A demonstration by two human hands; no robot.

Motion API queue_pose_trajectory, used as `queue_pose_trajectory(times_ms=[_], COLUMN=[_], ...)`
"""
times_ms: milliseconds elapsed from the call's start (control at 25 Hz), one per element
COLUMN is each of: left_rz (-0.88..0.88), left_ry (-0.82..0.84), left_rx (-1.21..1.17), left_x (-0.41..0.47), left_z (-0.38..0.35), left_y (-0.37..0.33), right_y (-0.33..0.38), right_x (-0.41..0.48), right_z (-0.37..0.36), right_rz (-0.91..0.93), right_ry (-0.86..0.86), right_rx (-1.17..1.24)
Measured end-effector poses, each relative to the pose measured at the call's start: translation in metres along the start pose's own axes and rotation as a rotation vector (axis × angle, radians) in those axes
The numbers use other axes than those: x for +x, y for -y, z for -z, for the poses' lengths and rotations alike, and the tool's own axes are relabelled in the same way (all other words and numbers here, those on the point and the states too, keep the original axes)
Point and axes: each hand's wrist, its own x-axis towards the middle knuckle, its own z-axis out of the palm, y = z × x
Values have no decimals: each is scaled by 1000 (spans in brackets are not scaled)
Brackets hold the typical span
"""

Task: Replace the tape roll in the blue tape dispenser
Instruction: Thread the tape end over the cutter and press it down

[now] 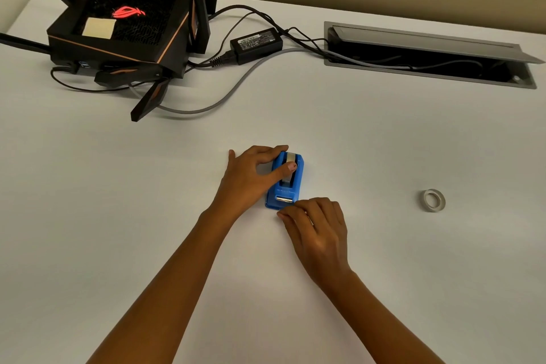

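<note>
The blue tape dispenser [284, 186] sits on the white table [295, 121] near the middle, cutter end toward me, with a tape roll [291, 158] seated in it. My left hand [251, 177] grips the dispenser's far end, thumb across the top and fingers curled over the back. My right hand [319, 230] rests at the near end, its fingertips pinched together right at the cutter edge; whether tape is between them is hidden. A separate, thin tape roll [433, 200] lies flat on the table far to the right, apart from both hands.
A black router with antennas [124, 29] stands at the back left, with a power brick [256, 45] and cables trailing across the table. An open cable hatch [428, 56] is set into the tabletop at the back right.
</note>
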Motion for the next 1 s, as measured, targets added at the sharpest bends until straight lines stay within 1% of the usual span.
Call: queue_pose_trajectory(times_ms=[200, 400, 800, 1000], left_rz=[11, 26, 28, 41], left_ry=[-15, -27, -22, -21], left_rx=[-15, -26, -42, -50], left_x=[-1, -2, -2, -3], left_z=[0, 0, 1, 1], left_y=[-2, -4, -5, -7], right_y=[-1, -2, 4, 2], right_x=[3, 3, 5, 4], right_z=[-8, -8, -6, -6], right_rz=[-12, -18, -167, -167], right_ry=[-104, -132, -28, -5], right_rx=[-44, -63, -55, 5])
